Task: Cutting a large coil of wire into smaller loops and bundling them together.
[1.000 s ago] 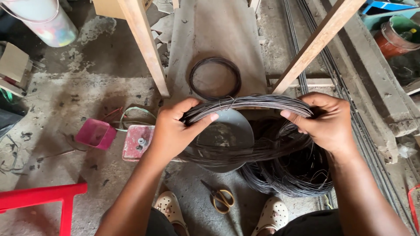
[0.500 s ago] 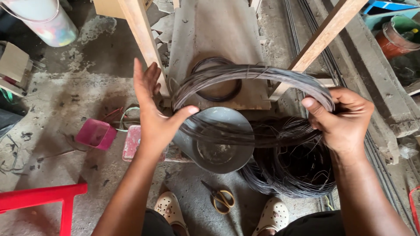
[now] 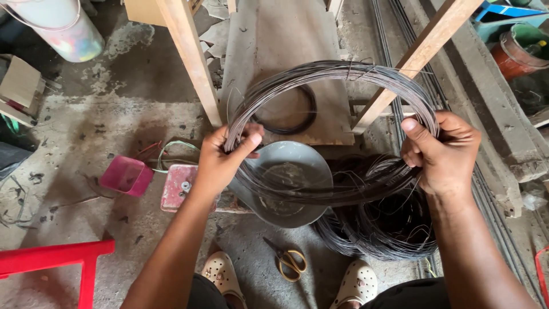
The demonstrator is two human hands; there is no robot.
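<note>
Now both hands, left hand (image 3: 220,160) and right hand (image 3: 443,151), squeeze the wire coil (image 3: 331,74) tight, but loose loops between them could spring free.

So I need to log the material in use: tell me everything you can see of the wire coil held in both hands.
The wire coil is a loose ring of many thin, dark, metal-looking strands, a few stray ends sticking out. It is held up, roughly facing the camera, above a grey round pan. The left hand grips its left side and the right hand its right side. Its lower strands sag across the pan.
</note>
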